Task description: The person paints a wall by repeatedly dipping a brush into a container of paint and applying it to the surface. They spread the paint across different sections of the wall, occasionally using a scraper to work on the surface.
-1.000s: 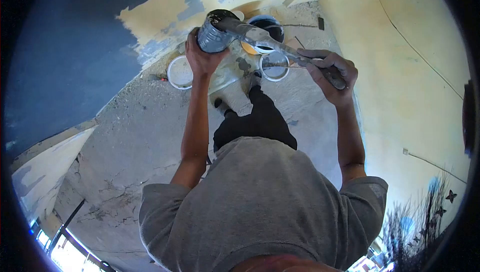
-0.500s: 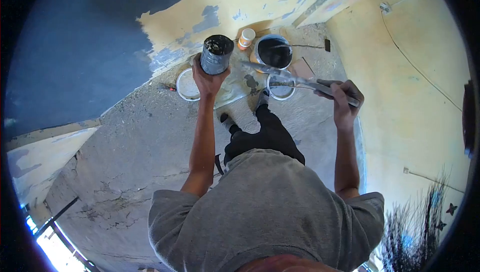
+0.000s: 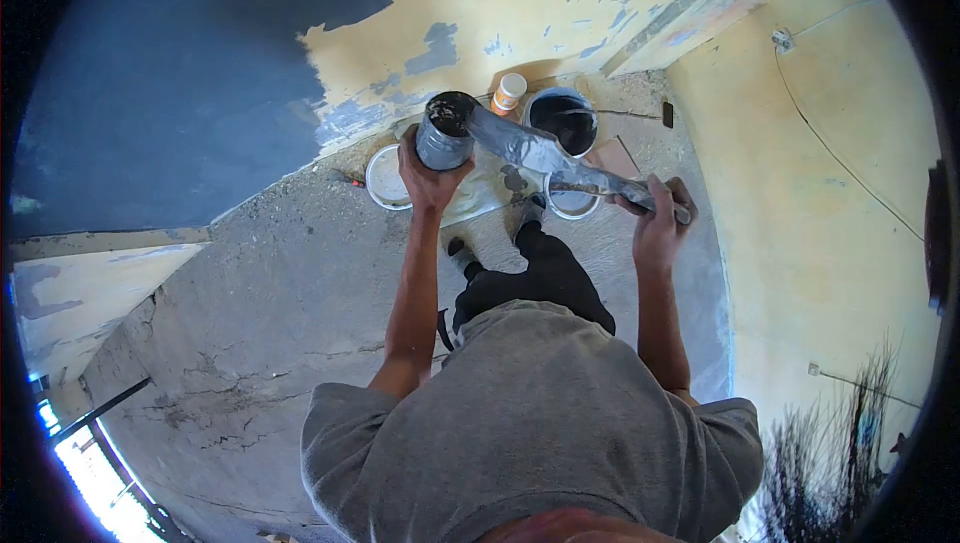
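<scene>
My left hand [image 3: 430, 183] is wrapped round a grey-smeared can [image 3: 443, 148] with dark, wet-looking material inside, its mouth facing up. In my right hand [image 3: 660, 228] is the handle of a long putty knife [image 3: 530, 150], its broad blade coated in grey. The blade's far end meets the can's rim on the right side, partly over the opening. Beyond the blade stands a bucket [image 3: 540, 103] of dark material, partly hidden by it.
Ahead, a wall is part dark grey coating [image 3: 180, 93], part peeling cream paint [image 3: 520, 3]. On the floor are a white-lidded jar [image 3: 511, 86], a round white lid [image 3: 385, 178], another lid [image 3: 572, 203] and a plastic sheet [image 3: 480, 193]. Dark dry branches [image 3: 850, 453] stand at right.
The putty knife has moved left and turned, showing its blade's broad face and reaching the can's rim. My right hand has come left and slightly down. The view has shifted a little.
</scene>
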Demonstrator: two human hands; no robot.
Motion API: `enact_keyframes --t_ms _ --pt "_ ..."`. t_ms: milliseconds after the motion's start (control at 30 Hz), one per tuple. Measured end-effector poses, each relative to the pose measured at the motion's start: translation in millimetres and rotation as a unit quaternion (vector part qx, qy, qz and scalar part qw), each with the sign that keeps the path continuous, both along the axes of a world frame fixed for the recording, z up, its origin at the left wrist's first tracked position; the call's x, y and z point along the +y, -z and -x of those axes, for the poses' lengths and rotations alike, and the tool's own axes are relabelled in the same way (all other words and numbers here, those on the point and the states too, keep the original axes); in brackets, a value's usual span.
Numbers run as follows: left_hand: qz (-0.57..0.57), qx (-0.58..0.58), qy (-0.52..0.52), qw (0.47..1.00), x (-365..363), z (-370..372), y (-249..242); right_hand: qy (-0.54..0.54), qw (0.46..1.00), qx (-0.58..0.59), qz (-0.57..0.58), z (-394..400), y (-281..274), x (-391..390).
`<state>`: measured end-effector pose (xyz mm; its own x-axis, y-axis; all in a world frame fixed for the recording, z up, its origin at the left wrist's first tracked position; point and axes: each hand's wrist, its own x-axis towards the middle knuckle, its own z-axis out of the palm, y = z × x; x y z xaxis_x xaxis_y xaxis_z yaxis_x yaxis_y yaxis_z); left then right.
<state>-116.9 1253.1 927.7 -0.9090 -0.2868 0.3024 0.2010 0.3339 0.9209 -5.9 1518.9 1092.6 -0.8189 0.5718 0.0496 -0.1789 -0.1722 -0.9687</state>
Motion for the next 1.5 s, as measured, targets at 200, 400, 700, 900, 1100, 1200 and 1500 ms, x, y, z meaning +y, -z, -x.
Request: enact_keyframes --t_ms 200,400,700,900,1100,1200,1500 --pt "-0.011 0.031 0.000 0.999 -9 -6 -12 -0.035 0.993 -0.054 -0.099 -28 -18 21" --pt "0.063 0.034 0.005 0.997 -15 -20 -28 -0.163 0.965 0.102 -0.176 -23 -62 28" --pt "0.009 0.019 0.003 1.000 -20 -44 -53 -0.358 0.772 0.245 -0.465 -27 -72 3" --pt "0.038 0.013 -0.029 0.999 -37 -49 -43 -0.432 0.674 0.219 -0.557 -47 -84 3" --pt "0.009 0.070 -0.054 0.996 -45 -59 -35 -0.374 0.803 0.183 -0.426 -59 -93 28" --pt "0.036 0.168 -0.056 0.984 -48 -63 -37 -0.264 0.882 0.199 -0.336 -73 -91 46" --pt "0.018 0.282 -0.027 0.959 -27 -80 -43 -0.200 0.918 0.190 -0.286 -79 -142 41"
